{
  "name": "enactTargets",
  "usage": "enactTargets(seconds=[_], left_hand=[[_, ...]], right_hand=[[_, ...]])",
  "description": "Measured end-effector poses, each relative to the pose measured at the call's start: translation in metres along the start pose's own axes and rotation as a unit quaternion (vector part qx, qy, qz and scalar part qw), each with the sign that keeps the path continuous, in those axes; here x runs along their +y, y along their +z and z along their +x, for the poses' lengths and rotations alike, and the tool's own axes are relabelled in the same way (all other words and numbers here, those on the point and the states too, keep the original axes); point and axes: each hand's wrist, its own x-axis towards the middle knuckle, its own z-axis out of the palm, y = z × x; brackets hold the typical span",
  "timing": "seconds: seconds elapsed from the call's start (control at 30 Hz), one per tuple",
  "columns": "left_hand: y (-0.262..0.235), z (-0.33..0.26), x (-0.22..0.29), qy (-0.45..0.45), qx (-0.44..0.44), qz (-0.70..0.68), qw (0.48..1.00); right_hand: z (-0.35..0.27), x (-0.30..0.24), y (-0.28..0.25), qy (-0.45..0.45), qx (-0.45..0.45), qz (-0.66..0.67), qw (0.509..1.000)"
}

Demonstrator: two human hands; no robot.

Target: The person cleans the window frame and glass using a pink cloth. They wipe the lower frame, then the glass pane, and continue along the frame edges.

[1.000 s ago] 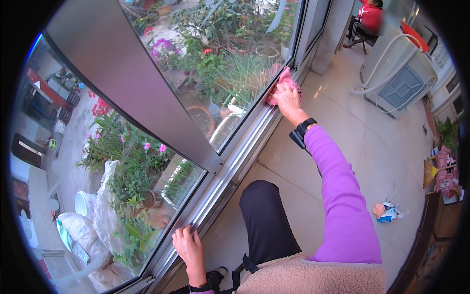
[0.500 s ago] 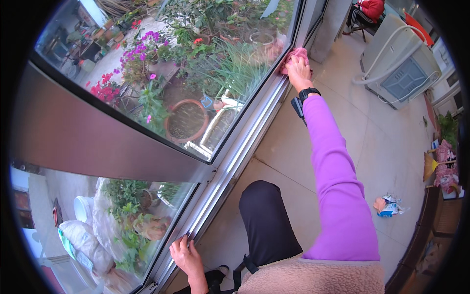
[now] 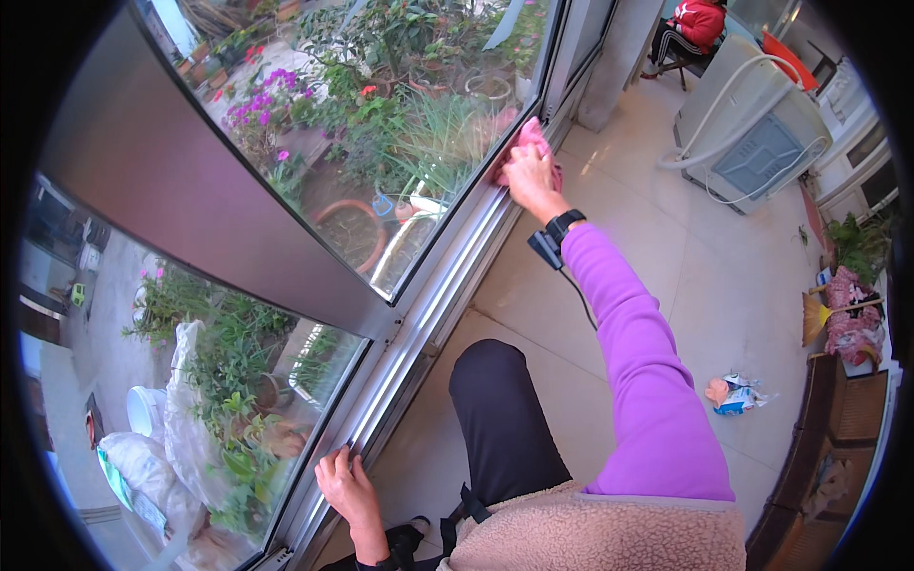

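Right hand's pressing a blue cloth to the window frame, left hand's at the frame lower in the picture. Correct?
Colour's wrong: the cloth is pink, not blue, per the head view. The rest stands: the right hand presses it to the window frame, and the left hand is at the frame lower in the picture.

I can't tell how far the pink cloth (image 3: 535, 138) reaches under the right hand (image 3: 531, 175), which covers its middle and partly hides its contact with the window frame (image 3: 447, 252). The top edge takes the head of the seated person in red (image 3: 700, 27), and the crumpled blue-and-white thing (image 3: 739, 394) on the floor (image 3: 705, 285) is too small for me to identify.
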Motion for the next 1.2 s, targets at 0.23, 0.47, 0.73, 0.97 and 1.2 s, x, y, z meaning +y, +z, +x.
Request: enactTargets(seconds=[0.23,0.47,0.73,0.97,1.2], left_hand=[[0.001,-0.003,-0.003,0.009,0.017,-0.005,1.0],[0.001,-0.003,-0.005,0.011,0.015,0.003,1.0],[0.002,-0.002,-0.002,-0.013,0.012,0.009,1.0],[0.002,0.0,-0.002,-0.017,-0.003,0.006,1.0],[0.001,0.001,-0.002,-0.013,-0.005,0.001,1.0]], right_hand=[[-0.087,-0.081,-0.049,-0.118,0.007,0.087,0.989],[-0.146,-0.135,-0.071,-0.237,0.056,0.174,0.954],[-0.063,-0.047,-0.026,-0.119,0.033,0.047,0.991],[0.016,0.038,0.026,-0.019,0.026,-0.036,0.999],[0.057,0.06,0.045,0.09,0.016,-0.035,0.995]])
